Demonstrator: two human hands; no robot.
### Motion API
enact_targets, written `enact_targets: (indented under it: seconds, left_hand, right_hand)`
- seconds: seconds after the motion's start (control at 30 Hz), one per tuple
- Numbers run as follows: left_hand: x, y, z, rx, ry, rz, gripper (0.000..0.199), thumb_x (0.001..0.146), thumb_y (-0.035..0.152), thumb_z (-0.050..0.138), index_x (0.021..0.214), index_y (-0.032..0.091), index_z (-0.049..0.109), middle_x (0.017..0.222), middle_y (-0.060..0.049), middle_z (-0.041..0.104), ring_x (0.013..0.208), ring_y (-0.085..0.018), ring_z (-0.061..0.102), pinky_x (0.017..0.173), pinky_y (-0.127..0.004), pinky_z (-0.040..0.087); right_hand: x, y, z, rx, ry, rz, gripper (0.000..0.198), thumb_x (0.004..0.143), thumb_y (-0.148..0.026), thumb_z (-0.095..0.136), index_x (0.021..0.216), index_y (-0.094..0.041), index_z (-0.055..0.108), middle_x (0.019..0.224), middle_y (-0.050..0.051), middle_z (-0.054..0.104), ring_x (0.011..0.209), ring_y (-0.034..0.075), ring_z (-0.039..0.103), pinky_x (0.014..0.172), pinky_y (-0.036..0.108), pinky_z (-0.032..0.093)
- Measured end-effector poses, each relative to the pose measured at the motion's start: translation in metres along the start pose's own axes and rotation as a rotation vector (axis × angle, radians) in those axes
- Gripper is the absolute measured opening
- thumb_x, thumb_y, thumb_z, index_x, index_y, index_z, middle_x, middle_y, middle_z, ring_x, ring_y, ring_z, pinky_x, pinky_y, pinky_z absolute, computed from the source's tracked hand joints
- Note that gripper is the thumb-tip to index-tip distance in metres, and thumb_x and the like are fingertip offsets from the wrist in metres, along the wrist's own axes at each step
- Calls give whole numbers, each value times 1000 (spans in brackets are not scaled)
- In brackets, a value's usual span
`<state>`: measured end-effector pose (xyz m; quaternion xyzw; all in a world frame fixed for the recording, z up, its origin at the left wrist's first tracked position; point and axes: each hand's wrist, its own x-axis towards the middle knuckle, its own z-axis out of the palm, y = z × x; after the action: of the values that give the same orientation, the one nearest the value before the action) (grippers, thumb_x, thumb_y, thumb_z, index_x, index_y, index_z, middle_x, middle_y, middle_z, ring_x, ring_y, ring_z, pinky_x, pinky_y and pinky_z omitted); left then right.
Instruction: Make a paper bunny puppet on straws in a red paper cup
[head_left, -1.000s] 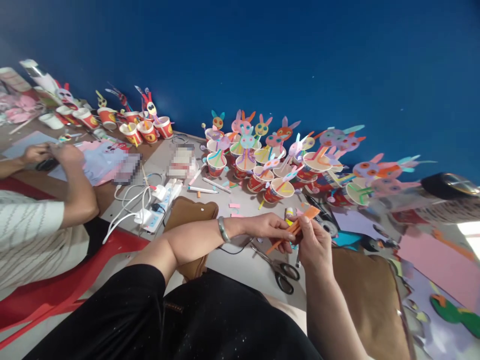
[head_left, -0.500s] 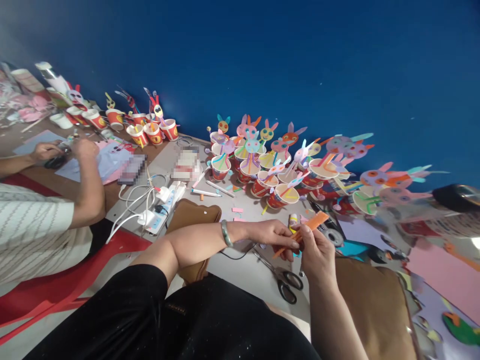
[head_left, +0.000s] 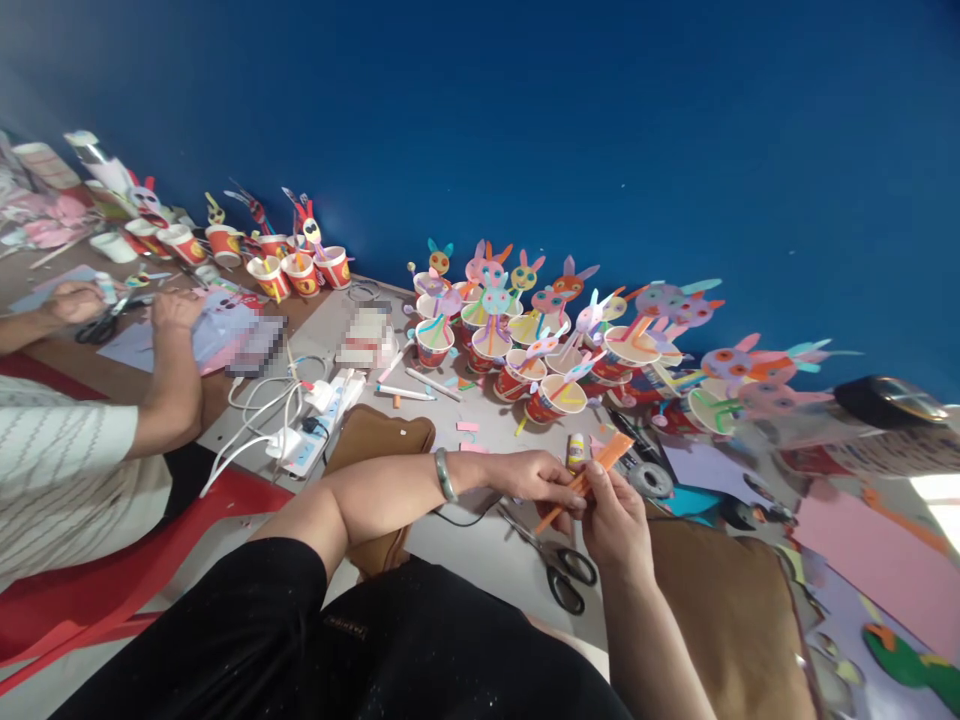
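A folded strip of orange paper (head_left: 616, 451) slants between my two hands over the table's front part. My left hand (head_left: 541, 478), with a bangle at the wrist, pinches its lower part, and a narrow end sticks out below the fingers. Thumb and fingers of my right hand (head_left: 616, 512) close on the upper part. Black-handled scissors (head_left: 564, 575) lie partly spread just below my hands. Behind them stands a yellow glue stick (head_left: 575, 450). Small pink paper scraps (head_left: 468, 427) lie left of it.
Several paper cups with paper rabbit heads (head_left: 556, 396) crowd along the blue wall. White cables and a power strip (head_left: 316, 440) lie to the left. A co-worker's hands (head_left: 176, 308) are at the far left. Tape roll (head_left: 649, 480), brown cushion (head_left: 731, 600) and pink paper (head_left: 881, 560) are to the right.
The view has shifted slightly, so most things sit a little further left. Both my hands keep their hold on the orange strip. The co-worker's hands have moved apart.
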<state>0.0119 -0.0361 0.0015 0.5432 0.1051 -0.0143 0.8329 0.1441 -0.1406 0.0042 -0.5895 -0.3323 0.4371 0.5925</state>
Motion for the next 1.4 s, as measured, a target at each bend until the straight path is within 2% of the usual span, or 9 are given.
enact_targets:
  seconds: [0.23, 0.37, 0.6, 0.73, 0.93, 1.07, 1.17, 1.27, 1.4]
  left_hand:
    - [-5, 4, 2, -31, 39, -9, 53, 65, 58, 87, 87, 12, 71, 67, -2, 71, 62, -12, 67, 68, -24, 55]
    - [-9, 10, 4, 25, 36, 12, 50, 72, 59, 82, 84, 12, 72, 66, -2, 70, 63, -12, 66, 74, -27, 56]
    - [-6, 8, 3, 141, 46, 7, 44, 82, 54, 78, 80, 11, 72, 65, -3, 70, 61, -11, 63, 67, -23, 51]
    - [-6, 5, 2, 208, 65, 49, 51, 82, 61, 74, 76, 10, 71, 66, -4, 71, 58, -9, 60, 61, -21, 46]
    - [-9, 6, 7, 167, 45, 171, 56, 81, 65, 72, 91, 10, 72, 72, -6, 71, 65, -11, 63, 63, -22, 46]
    - [-9, 8, 7, 121, 146, 207, 62, 77, 71, 72, 90, 10, 68, 70, -5, 68, 63, -11, 62, 64, -24, 48]
    - [-8, 8, 6, 143, 219, 209, 64, 76, 75, 69, 82, 11, 63, 66, -4, 65, 59, -10, 59, 61, -24, 47]
    - [-6, 6, 5, 201, 240, 177, 68, 77, 80, 63, 83, 12, 61, 62, -3, 63, 54, -10, 57, 55, -22, 43]
    - [-4, 1, 4, 239, 219, 141, 67, 78, 82, 59, 83, 14, 57, 58, -1, 61, 53, -12, 59, 53, -23, 45]
  right_hand:
    - [6, -5, 12, 262, 59, 208, 42, 68, -56, 86, 74, -20, 67, 50, -6, 51, 36, 7, 39, 32, 21, 33]
    - [4, -3, 11, 227, 52, 168, 43, 74, -62, 79, 77, -20, 67, 52, -4, 53, 38, 9, 42, 34, 22, 35]
    - [-12, -3, 3, -170, 82, -66, 44, 79, -58, 78, 98, -19, 75, 76, 2, 70, 61, 14, 59, 54, 25, 48]
    - [-13, 2, 6, -106, 87, -31, 44, 78, -58, 78, 99, -19, 73, 79, 1, 70, 64, 15, 61, 57, 27, 51]
    - [-18, -5, 0, 288, 31, 144, 42, 77, -59, 78, 88, -21, 65, 61, -7, 49, 46, 7, 39, 44, 22, 39]
    - [-17, -4, 3, 382, 5, 175, 38, 79, -55, 76, 82, -20, 62, 57, -10, 38, 42, 4, 27, 43, 20, 33]
    - [-19, 3, 10, 333, -1, 169, 41, 80, -57, 73, 73, -21, 55, 55, -8, 38, 41, 5, 25, 40, 21, 27]
    - [-23, 4, 6, 188, 75, 84, 43, 82, -62, 70, 75, -21, 59, 56, -7, 40, 43, 7, 30, 42, 22, 27]
    - [-17, -19, -43, -399, 281, -242, 38, 88, -59, 64, 85, -21, 68, 59, -3, 52, 53, 12, 45, 50, 25, 37]
